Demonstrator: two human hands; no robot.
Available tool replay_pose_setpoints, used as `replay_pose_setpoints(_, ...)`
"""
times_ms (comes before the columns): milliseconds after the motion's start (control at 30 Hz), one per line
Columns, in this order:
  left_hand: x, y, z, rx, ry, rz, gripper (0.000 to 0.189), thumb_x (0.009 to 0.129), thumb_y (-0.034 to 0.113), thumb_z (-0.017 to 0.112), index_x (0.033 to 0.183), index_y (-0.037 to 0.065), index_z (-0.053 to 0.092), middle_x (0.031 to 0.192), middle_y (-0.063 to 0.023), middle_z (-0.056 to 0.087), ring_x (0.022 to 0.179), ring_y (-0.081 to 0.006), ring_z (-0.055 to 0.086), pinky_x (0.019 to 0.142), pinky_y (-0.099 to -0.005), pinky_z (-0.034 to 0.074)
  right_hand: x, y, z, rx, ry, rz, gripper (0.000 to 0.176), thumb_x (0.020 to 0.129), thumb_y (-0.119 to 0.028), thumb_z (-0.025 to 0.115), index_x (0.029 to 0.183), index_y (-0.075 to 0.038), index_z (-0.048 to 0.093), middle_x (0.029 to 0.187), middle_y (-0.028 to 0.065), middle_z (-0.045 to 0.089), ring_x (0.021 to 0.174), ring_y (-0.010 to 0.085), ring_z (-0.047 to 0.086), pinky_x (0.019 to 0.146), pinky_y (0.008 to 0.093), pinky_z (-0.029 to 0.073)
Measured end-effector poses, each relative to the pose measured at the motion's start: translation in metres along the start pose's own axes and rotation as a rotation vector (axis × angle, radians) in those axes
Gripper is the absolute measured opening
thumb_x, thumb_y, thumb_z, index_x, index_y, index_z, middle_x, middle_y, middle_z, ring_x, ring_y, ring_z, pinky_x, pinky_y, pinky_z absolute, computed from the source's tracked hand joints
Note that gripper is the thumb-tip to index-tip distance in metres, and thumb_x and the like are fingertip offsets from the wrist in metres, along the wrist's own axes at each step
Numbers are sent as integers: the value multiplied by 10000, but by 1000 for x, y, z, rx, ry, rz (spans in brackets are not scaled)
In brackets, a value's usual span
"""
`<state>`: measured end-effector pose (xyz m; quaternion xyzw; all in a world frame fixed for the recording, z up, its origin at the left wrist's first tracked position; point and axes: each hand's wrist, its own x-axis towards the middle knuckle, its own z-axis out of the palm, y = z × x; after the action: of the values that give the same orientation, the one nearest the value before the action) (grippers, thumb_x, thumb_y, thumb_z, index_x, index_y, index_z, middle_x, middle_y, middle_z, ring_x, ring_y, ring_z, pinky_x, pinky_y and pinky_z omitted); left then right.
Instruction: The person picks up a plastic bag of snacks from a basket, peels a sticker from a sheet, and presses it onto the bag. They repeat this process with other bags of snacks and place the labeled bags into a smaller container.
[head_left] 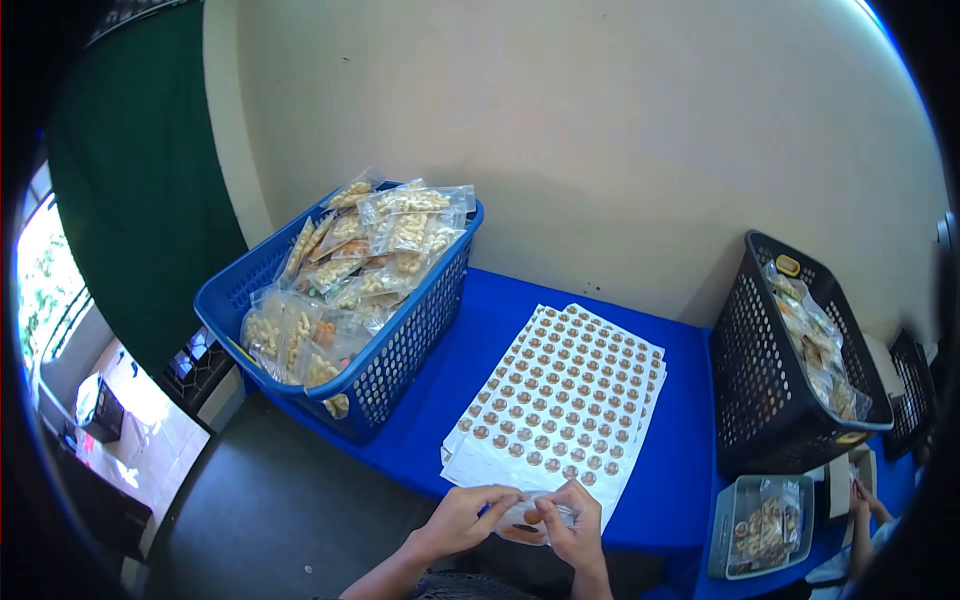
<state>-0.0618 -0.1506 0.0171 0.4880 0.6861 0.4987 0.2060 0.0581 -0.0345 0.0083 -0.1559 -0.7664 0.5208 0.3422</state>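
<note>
A small clear plastic bag [522,524] with orange-brown contents is held near the front edge of the blue table. My left hand [465,520] pinches its upper left side, and my right hand [577,530] grips its right side, the thumb near a round brown spot. Just beyond the hands lie overlapping white sheets [560,400] covered with rows of round brown stickers. Some backing at the sheet's near left corner has no stickers on it.
A blue basket [400,345] heaped with snack bags stands at the left. On the right are a black basket [740,390] of bags and a grey-green tray [720,535] with packets. A co-worker's hands [864,503] show at the far right. A wall rises behind.
</note>
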Motion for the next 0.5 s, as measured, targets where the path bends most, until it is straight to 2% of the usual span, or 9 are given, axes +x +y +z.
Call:
replay_pose_setpoints(33, 2, -4, -3, 10, 25, -51, 176, 821, 139, 511, 922, 17, 587, 860, -140, 606, 741, -254, 603, 648, -286, 465, 1, -6, 4, -2, 18, 11, 102, 745, -74, 597, 713, 21, 574, 645, 84, 542, 579, 172, 531, 535, 260, 407)
replay_pose_setpoints(67, 6, -7, -3, -11, 97, 66, 146, 828, 125, 496, 876, 9, 570, 808, -133, 605, 691, -253, 600, 604, -295, 461, 2, -15, 6, 19, -1, -41, 101, 754, -72, 586, 725, 24, 576, 652, 86, 547, 593, 177, 538, 550, 257, 413)
replay_pose_setpoints(167, 10, -2, -8, -12, 115, 86, 123, 835, 112, 476, 830, 7, 540, 735, -118, 588, 643, -246, 588, 566, -302, 447, -1, -27, 8, 63, 12, -77, 93, 774, -59, 554, 768, 28, 582, 682, 99, 568, 629, 188, 558, 587, 254, 429)
replay_pose_setpoints(233, 9, 3, -10, -12, 41, 123, 116, 846, 109, 450, 857, 11, 511, 718, -121, 563, 646, -274, 569, 574, -328, 435, -3, -31, 3, -94, 99, -90, 80, 774, -39, 541, 776, 26, 588, 702, 103, 580, 627, 183, 554, 590, 260, 433)
replay_pose_setpoints(300, 10, 9, -9, -33, -97, 238, 134, 850, 114, 439, 908, 10, 500, 782, -150, 555, 718, -312, 556, 632, -348, 434, -3, -34, -2, -138, 160, -76, 76, 770, -19, 533, 780, 23, 594, 715, 106, 586, 636, 177, 556, 591, 258, 433)
replay_pose_setpoints(367, 9, 17, -8, -67, -159, 256, 163, 849, 116, 439, 957, 7, 493, 825, -163, 553, 763, -320, 550, 664, -355, 433, -1, -32, -6, -135, 302, -48, 80, 763, -3, 530, 787, 29, 600, 710, 106, 584, 644, 167, 559, 588, 249, 430)
replay_pose_setpoints(433, 9, 23, -5, -116, -273, 257, 243, 846, 119, 440, 1055, 0, 479, 910, -188, 549, 852, -336, 538, 729, -367, 431, -4, -28, -9, -131, 307, -46, 88, 765, -3, 530, 800, 32, 604, 721, 107, 588, 662, 159, 562, 595, 242, 429)
replay_pose_setpoints(467, 10, 22, -7, -32, -235, 378, 272, 839, 121, 459, 1081, 1, 486, 944, -172, 559, 871, -320, 543, 749, -360, 434, -5, -28, -8, -81, 302, -32, 93, 767, -5, 530, 808, 32, 605, 732, 106, 591, 669, 157, 562, 602, 241, 431)
replay_pose_setpoints(500, 11, 22, -10, -38, -251, 391, 272, 839, 121, 459, 1081, 1, 486, 944, -172, 559, 871, -320, 543, 749, -360, 434, -6, -29, -8, -31, 302, -17, 98, 770, -8, 530, 816, 31, 607, 742, 106, 594, 676, 156, 562, 609, 240, 432)
